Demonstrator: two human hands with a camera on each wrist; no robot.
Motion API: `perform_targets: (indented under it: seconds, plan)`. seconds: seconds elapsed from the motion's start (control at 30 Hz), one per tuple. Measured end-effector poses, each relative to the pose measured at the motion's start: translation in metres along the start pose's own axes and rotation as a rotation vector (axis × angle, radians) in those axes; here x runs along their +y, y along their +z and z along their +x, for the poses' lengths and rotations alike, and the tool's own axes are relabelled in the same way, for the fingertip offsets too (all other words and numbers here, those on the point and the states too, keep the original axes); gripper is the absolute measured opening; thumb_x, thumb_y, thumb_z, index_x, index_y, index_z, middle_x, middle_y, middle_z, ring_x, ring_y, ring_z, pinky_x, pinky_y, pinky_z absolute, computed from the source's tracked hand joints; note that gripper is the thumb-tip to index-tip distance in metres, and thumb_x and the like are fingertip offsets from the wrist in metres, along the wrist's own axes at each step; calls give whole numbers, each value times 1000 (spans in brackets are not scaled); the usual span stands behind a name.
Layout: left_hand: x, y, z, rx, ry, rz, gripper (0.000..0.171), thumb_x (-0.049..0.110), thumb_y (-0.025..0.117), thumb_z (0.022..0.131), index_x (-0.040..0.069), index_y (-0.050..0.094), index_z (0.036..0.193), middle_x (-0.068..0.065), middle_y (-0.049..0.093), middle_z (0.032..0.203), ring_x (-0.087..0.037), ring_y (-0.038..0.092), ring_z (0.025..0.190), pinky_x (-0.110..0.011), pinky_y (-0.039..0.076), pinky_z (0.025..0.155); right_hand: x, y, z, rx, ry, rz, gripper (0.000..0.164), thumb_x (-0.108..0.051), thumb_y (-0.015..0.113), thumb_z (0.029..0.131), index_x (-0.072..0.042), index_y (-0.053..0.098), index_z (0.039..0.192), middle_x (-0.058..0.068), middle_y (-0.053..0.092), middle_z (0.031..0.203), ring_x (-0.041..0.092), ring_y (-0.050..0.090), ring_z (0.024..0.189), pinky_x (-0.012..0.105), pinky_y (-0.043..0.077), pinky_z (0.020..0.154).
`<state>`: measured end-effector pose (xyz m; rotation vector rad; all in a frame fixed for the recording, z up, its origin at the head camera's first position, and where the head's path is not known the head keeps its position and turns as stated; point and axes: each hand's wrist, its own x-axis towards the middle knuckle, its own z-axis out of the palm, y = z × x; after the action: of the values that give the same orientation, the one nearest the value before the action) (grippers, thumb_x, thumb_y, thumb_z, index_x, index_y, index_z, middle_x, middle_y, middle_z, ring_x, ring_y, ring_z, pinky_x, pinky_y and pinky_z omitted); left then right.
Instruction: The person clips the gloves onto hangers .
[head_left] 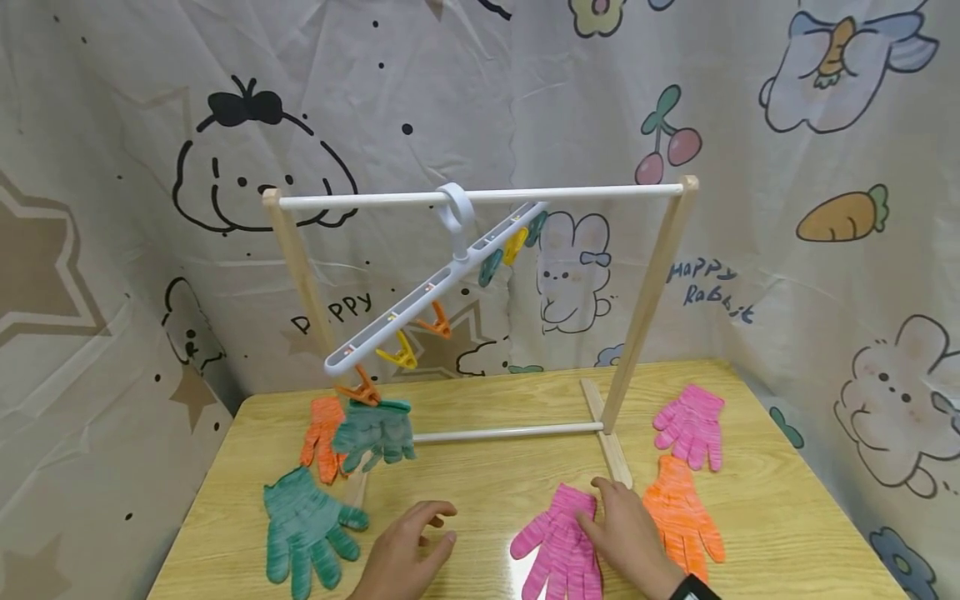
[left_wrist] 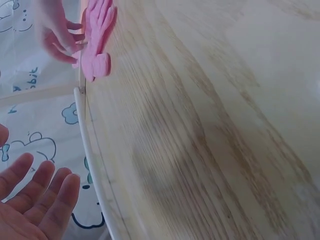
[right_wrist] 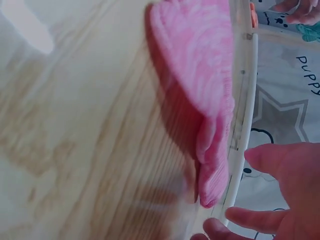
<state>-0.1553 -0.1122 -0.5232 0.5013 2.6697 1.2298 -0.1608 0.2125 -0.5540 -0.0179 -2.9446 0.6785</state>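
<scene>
My right hand is beside a pink glove lying flat on the table, its thumb overlapping the glove's edge in the head view. In the right wrist view, that hand's thumb and fingers are spread apart with nothing between them. Fingers loosely bent, my left hand holds nothing and hovers between the pink glove and a green glove. Above hangs a pale blue clip hanger, tilted, from the rack's top bar. An orange clip at its near end carries another green glove.
At left, an orange glove lies partly behind the hanging one. On the right are another orange glove and a pink glove. Wooden posts hold the rack up. Yellow, orange and teal clips line the hanger.
</scene>
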Motion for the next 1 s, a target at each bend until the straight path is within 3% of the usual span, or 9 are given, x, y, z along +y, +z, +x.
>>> perform_targets:
  seconds: [0.13, 0.23, 0.6, 1.0]
  plan:
    - [0, 1, 1, -17, 2, -6, 32, 33, 63, 100, 15, 65, 125, -4, 68, 124, -23, 66, 103, -23, 54, 72, 4, 2, 2, -31, 36, 2, 40, -29, 81, 81, -1, 66, 105, 10, 70, 83, 22, 64, 69, 40, 52, 59]
    - [1, 1, 1, -23, 2, -1, 31, 33, 62, 100, 15, 65, 125, -4, 68, 124, -21, 66, 103, -24, 54, 72, 5, 4, 2, -46, 48, 14, 35, -31, 81, 81, -4, 64, 93, 4, 64, 71, 16, 54, 59, 35, 43, 51]
    - [8, 4, 2, -12, 45, 26, 32, 38, 61, 101, 17, 66, 124, -1, 69, 124, -22, 67, 103, -23, 55, 72, 5, 11, 5, -117, 72, 53, 39, -30, 84, 79, -13, 50, 69, -4, 45, 60, 11, 41, 52, 27, 30, 46]
    - [12, 7, 8, -34, 10, 30, 33, 41, 61, 100, 18, 66, 124, -2, 69, 123, -24, 67, 105, -24, 55, 72, 0, 12, 11, -126, 48, 152, 32, -12, 84, 78, -12, 55, 66, -4, 46, 59, 10, 42, 54, 23, 31, 48]
